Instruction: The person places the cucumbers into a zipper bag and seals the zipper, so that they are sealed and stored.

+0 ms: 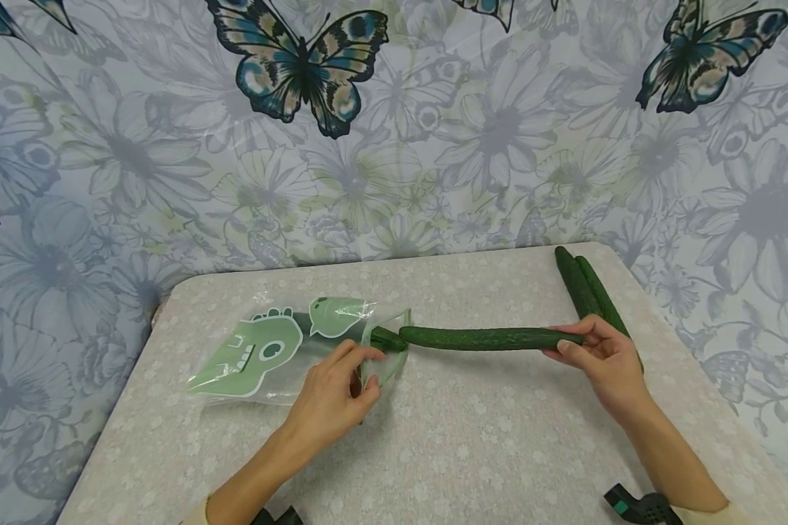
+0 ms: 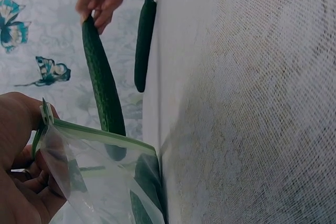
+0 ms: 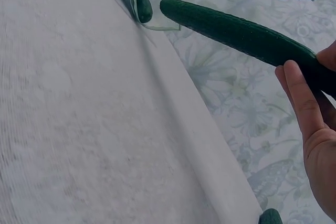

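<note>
A clear zip bag (image 1: 282, 357) printed with a green cartoon lies on the table, its mouth facing right. Inside it is a cucumber (image 1: 386, 339), its end showing at the opening. My left hand (image 1: 335, 386) pinches the near edge of the bag's mouth, and the left wrist view shows the green zip strip (image 2: 105, 136) there. A long cucumber (image 1: 486, 338) is held level by my right hand (image 1: 604, 361), thumb and fingers gripping its right end. Its far tip reaches the bag's opening. In the right wrist view this held cucumber (image 3: 236, 30) points at the bag.
Two more cucumbers (image 1: 578, 284) lie side by side at the table's back right, partly behind my right hand. The table (image 1: 473, 437) has a pale patterned cover. Behind it hangs a cloth (image 1: 394, 146) with butterflies and flowers.
</note>
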The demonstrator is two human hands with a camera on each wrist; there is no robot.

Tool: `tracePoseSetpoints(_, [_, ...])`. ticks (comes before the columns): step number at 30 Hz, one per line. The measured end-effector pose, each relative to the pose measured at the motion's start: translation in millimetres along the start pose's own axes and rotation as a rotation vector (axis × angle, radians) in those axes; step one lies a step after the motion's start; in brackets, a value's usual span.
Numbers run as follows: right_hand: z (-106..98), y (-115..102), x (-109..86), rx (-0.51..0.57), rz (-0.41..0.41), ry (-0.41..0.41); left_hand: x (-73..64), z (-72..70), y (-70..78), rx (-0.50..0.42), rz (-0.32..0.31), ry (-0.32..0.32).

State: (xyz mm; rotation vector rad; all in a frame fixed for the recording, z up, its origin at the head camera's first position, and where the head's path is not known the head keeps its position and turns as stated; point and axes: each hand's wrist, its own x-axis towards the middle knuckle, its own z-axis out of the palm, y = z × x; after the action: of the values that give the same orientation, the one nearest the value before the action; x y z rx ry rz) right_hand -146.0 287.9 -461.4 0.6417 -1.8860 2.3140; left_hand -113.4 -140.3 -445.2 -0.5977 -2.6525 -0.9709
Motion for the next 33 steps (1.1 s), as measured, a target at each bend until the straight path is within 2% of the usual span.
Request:
tracePoseSetpoints(24, [42,25,10.4,0.019,0.136,-0.062,-1.8,2.6,-1.8,-0.017,0.007,0.006])
tracePoseSetpoints(33, [56,35,14.1,0.036,0.146,-0.083,-2.7,0.9,-1.7,-0.023,-0.005,-0.004])
